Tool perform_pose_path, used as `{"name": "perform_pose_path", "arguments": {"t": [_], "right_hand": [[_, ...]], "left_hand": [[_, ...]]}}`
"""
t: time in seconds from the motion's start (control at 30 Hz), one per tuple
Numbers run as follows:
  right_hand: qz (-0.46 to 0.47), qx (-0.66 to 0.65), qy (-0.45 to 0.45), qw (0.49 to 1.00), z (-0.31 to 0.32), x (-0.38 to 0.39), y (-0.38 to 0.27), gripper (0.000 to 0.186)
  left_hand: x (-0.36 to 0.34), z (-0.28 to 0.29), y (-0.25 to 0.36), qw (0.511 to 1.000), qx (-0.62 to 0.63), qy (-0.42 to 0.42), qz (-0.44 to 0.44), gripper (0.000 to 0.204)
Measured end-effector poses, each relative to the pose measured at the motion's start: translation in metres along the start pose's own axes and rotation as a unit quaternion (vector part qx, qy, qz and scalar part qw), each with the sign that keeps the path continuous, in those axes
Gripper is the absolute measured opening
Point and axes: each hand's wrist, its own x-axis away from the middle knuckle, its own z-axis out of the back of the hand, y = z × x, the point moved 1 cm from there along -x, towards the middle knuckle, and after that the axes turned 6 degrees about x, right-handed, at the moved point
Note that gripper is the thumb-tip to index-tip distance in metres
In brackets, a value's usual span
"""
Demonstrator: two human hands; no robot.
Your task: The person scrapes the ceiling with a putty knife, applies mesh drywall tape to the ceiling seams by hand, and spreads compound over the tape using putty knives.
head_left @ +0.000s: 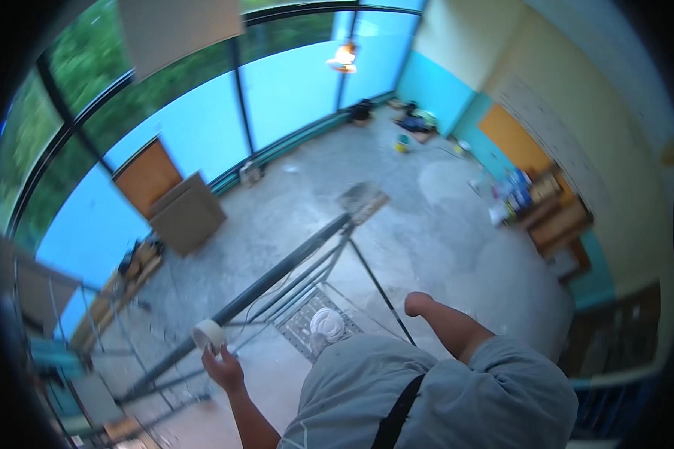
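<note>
The wearer's left hand (223, 368) pinches a pale roll of tape (204, 330) between thumb and fingers, out to the left of the body, just over a thick grey rail (284, 268). The right hand (418, 303) is out to the right, seen from the back; I cannot tell whether its fingers are closed on anything. Just below it, a thin dark pole (382, 288) slants down. The wearer's shirt (374, 389) blocks part of the perforated platform (296, 329), where a white shoe (327, 324) stands. The rail cuts diagonally across the view, hiding a strip of the grey floor (449, 247). Beyond, to the left, brown sheets (189, 217) lean by the windows (191, 120); to the right, wooden cabinets (565, 224) stand against the wall, cluttered with packages (511, 196). Farther off are a small yellow-and-green bucket (403, 144) and, before the far panes, a bright lamp (343, 58).
</note>
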Motion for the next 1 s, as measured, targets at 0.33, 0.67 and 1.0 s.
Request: {"name": "perform_pose_path", "arguments": {"t": [0.33,0.67,1.0], "right_hand": [[-0.119,-0.14,-0.12,0.976,-0.162,0.047,0.059,0.029],[-0.183,-0.203,-0.086,0.958,-0.191,0.079,0.059,0.031],[-0.287,-0.306,-0.075,0.905,-0.293,0.154,0.047,0.029]], "left_hand": [[-0.066,-0.083,0.095,0.981,0.082,-0.116,-0.131,0.029],[-0.068,-0.154,0.164,0.925,0.127,-0.197,-0.297,0.027],[-0.082,-0.286,0.342,0.835,0.143,-0.29,-0.445,0.028]]}}
